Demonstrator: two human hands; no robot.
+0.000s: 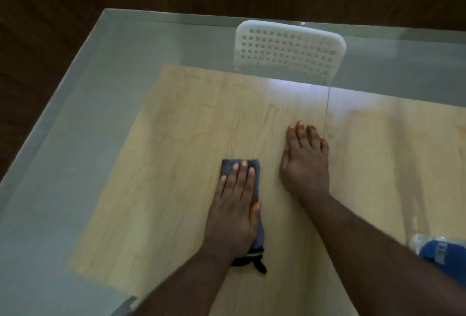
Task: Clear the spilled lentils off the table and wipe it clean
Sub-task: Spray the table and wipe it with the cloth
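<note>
A folded grey cloth (228, 167) lies on the light wooden table (176, 159), with a black and green end sticking out near my wrist. My left hand (234, 204) presses flat on the cloth, fingers together and pointing away from me. To its right, my right hand (306, 162) rests palm down on the bare tabletop, fingers slightly spread, holding nothing. I see no lentils on the visible wood.
A white perforated chair back (290, 48) stands at the table's far edge. A blue-labelled plastic bottle (438, 250) lies at the right, partly behind my right forearm. Grey floor surrounds the table on the left and far side, with dark wood wall panels beyond.
</note>
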